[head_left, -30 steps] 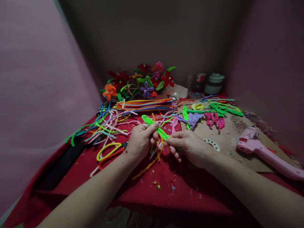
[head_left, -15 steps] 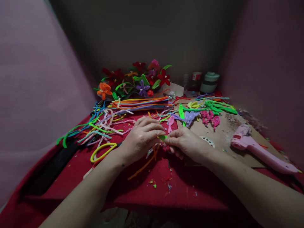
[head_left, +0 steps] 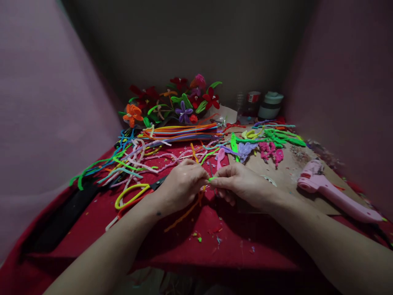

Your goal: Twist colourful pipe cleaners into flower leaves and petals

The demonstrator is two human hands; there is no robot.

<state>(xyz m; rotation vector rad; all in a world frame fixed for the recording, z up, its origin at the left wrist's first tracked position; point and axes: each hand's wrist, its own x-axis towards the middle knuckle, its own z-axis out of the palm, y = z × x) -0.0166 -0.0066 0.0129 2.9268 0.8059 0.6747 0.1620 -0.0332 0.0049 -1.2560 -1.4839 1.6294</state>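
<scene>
My left hand (head_left: 181, 184) and my right hand (head_left: 242, 185) meet at the middle of the red cloth (head_left: 215, 241), fingertips pinched together. Between them only a short tip of a bright green pipe cleaner (head_left: 211, 179) shows; the rest is hidden inside the fingers. Both hands are closed on it. An orange pipe cleaner (head_left: 184, 215) lies on the cloth just under the hands. Yellow loop handles of scissors (head_left: 130, 196) rest left of my left wrist.
Loose pipe cleaners (head_left: 135, 159) in many colours spread across the left and back. A bunch of finished pipe-cleaner flowers (head_left: 181, 104) stands at the back. A pink glue gun (head_left: 334, 192) lies on brown cardboard (head_left: 294, 176) at the right, beyond green and pink pieces (head_left: 273, 143). Jars (head_left: 270, 104) stand behind.
A second ago the green piece stuck out long and slanted above my left hand. My left fingers have since folded over it, so only its tip shows. The hands sank slightly toward the cloth.
</scene>
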